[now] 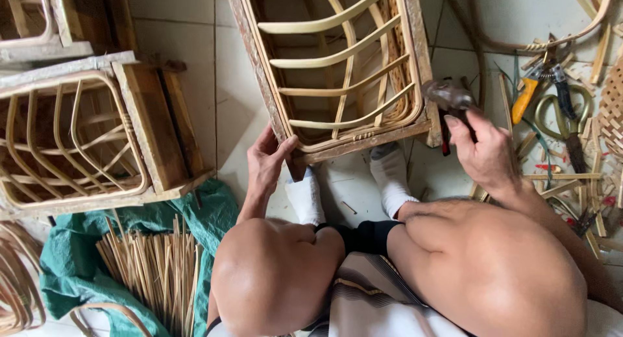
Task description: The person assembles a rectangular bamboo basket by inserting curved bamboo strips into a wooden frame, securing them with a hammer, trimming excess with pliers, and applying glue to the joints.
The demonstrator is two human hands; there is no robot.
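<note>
**Frame braced ahead of knees, hammer at its right corner**

Knees (389, 272) are filling the foreground. Frame (337, 71) is lying just ahead, long axis running away from the person. Left hand (265, 160) is gripping its near-left corner, thumb on top. Right hand (483, 152) is closing around hammer (449, 98), touching the near-right corner.

Two rattan frames (337, 71) (one hammer (448, 97))

The person squats, knees spread. The left hand (267, 160) reaches to the wooden frame's (415, 48) near left corner, thumb pressed on its edge. The right hand (483, 152), beside the near right corner, keeps a closed grip, wrist bent back.
</note>
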